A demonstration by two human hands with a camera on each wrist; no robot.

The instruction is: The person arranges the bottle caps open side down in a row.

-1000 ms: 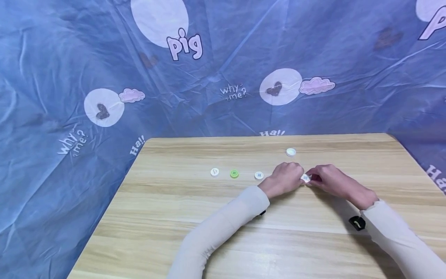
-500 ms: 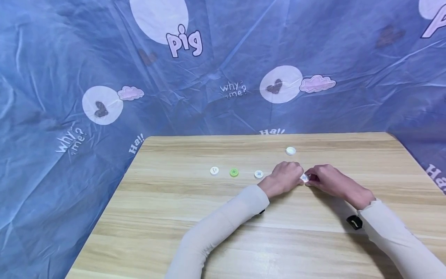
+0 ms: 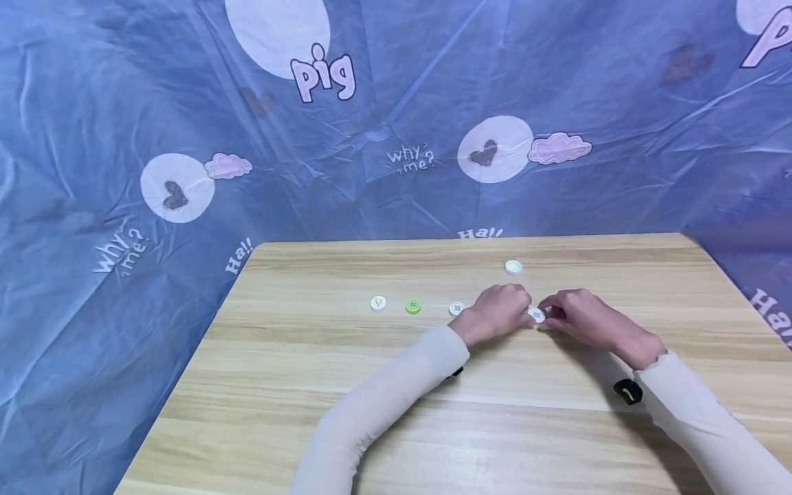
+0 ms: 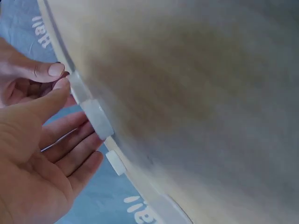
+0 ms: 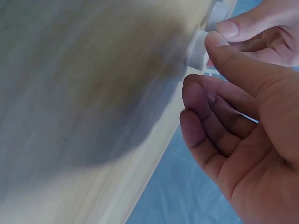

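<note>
A white disc with a bluish square on top [image 3: 535, 315] lies on the table between the two hands. My right hand [image 3: 584, 317] pinches it from the right with thumb and index finger. My left hand [image 3: 497, 311] reaches in from the left with curled fingers and hides most of what it touches in the head view. In the left wrist view a second white disc [image 4: 98, 119] sits at its fingertips. The right wrist view shows one white disc [image 5: 197, 50] against the right thumb and another [image 5: 217, 16] by the left thumb, the two close together.
Left of the hands stand a white disc with a square [image 3: 456, 309], a green disc [image 3: 412, 306] and a white disc with a triangular mark [image 3: 378, 303]. Behind the hands lies a plain white disc [image 3: 513, 267]. A blue printed cloth [image 3: 371, 151] rises behind the wooden table [image 3: 297, 385].
The head view has shifted slightly. Both hands stay at the same spot, with the left hand a little further left and the disc between them still in the right hand's pinch.
</note>
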